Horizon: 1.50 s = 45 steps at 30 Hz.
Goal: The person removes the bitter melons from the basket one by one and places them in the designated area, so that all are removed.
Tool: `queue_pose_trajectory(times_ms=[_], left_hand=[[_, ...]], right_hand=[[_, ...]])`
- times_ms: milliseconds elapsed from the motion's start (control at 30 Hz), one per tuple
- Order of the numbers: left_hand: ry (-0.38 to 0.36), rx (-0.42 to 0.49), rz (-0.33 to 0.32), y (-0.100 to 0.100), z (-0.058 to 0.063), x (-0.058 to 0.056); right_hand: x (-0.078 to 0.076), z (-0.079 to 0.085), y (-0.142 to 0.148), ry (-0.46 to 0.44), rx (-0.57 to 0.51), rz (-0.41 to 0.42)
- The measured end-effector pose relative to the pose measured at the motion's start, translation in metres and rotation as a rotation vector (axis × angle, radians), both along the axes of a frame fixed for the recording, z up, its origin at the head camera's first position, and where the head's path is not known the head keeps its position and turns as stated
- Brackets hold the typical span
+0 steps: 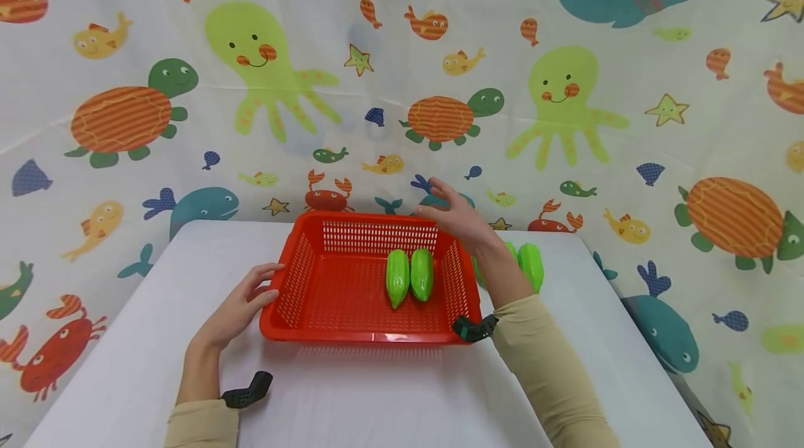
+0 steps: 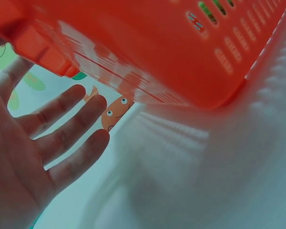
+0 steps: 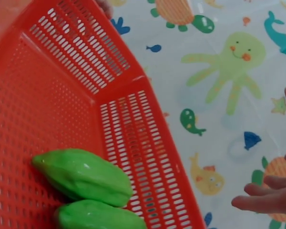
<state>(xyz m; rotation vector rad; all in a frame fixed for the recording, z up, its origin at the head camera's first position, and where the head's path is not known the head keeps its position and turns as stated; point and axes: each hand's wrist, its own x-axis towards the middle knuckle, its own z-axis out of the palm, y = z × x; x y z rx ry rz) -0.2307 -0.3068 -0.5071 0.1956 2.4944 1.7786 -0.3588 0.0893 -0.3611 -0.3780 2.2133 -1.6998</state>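
A shallow red plastic basket (image 1: 352, 294) with slotted walls stands on the white table. Two glossy green, ridged, pointed fruits (image 1: 397, 278) lie side by side in its right half; the right wrist view shows them close up. At the basket's left rim is my left hand (image 1: 241, 305), and in the left wrist view its fingers (image 2: 69, 136) are spread and nearly straight beside the wall. My right hand (image 1: 461, 218) hovers over the back right corner, holding nothing, with fingers extended. More green fruits (image 1: 531, 266) lie right of the basket, partly hidden behind my right forearm.
A white curtain (image 1: 377, 43) printed with sea animals hangs behind and around the white table (image 1: 377, 399). Each wrist wears a black strap with a small camera (image 1: 475, 329).
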Motion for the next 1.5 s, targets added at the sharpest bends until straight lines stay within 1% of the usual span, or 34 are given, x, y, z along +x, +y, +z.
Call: queue_pose_trajectory(times_ms=[167,333,467,633,867,1000,1133,1267,1500], left_hand=[[0.0,0.01,0.001,0.0,0.0,-0.001],[0.004,0.021,-0.002,-0.002,-0.002,-0.003],[0.009,0.03,-0.01,-0.002,-0.003,-0.006],[0.006,0.035,-0.014,-0.001,-0.001,-0.008],[0.01,0.017,-0.016,-0.002,-0.001,-0.014],[0.008,0.013,-0.015,-0.004,-0.003,-0.019],[0.007,0.015,-0.009,-0.005,-0.004,-0.023],[0.008,0.02,-0.015,-0.005,-0.005,-0.025],[0.001,0.02,-0.013,-0.006,-0.006,-0.029]], right_hand=[[-0.006,-0.009,-0.009,-0.032,0.05,0.046],[-0.012,-0.017,-0.02,-0.054,0.05,0.099],[-0.016,-0.023,-0.026,-0.078,0.064,0.111],[-0.019,-0.031,-0.03,-0.112,0.107,0.116],[-0.027,-0.043,-0.032,-0.159,0.154,0.149],[-0.032,-0.046,-0.034,-0.171,0.181,0.175],[-0.036,-0.047,-0.037,-0.156,0.217,0.195],[-0.042,-0.052,-0.039,-0.148,0.271,0.198],[-0.048,-0.061,-0.041,-0.188,0.356,0.209]])
